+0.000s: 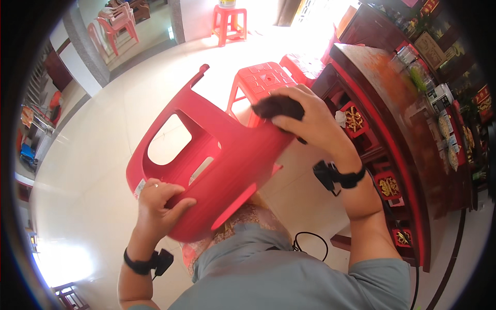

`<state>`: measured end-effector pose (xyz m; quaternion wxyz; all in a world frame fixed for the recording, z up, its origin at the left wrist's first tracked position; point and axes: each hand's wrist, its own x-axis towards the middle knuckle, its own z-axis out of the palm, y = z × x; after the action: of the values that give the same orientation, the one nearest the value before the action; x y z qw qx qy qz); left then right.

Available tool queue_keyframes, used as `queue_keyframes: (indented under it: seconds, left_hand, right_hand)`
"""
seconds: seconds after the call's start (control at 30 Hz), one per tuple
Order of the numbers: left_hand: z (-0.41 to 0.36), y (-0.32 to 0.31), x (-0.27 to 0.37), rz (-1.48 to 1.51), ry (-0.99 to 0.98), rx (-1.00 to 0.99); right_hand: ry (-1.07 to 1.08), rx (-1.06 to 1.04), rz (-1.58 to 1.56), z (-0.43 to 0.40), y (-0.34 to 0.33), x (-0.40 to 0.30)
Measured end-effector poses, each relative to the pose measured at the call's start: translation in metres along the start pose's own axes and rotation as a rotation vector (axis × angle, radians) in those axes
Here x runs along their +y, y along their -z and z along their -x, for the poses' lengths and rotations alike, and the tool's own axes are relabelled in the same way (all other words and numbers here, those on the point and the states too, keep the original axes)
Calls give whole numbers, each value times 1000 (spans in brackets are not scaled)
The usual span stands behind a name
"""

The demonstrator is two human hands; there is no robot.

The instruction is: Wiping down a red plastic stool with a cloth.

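A red plastic stool (232,166) lies tilted on its side across my lap, its legs and a large side opening showing. My left hand (162,205) grips the edge of it at the lower left, close to a small pale sticker. In my right hand (302,112) is a dark, blurred cloth or brush-like thing (277,107), pressed near the stool's upper right leg. What exactly the dark thing is cannot be told. Both wrists wear black straps with small devices.
Two red plastic stools (267,77) stand ahead on the tiled floor, and another (229,23) by the wall bears a container. A dark wooden cabinet (372,104) with red trays curves along the right. A black cable (312,234) loops beside my lap. Plastic chairs (116,27) stand far left.
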<state>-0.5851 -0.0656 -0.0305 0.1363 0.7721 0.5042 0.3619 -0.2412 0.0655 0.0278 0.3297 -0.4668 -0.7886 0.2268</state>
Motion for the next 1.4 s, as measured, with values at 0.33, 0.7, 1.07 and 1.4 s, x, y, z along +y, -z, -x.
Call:
queue_keyframes:
  seconds: [0.33, 0.7, 1.07, 1.4]
  left_hand:
    - [-4, 22, 41, -284, -52, -325]
    - [-3, 27, 18, -217, 104, -284]
    - [2, 25, 10, -230, 55, -234]
    - [3, 21, 11, -245, 43, -252]
  right_hand:
    - [50, 96, -3, 33, -25, 10]
    - [234, 407, -362, -1, 20, -52]
    - [357, 708, -392, 8, 39, -88]
    - [370, 300, -637, -15, 3, -117]
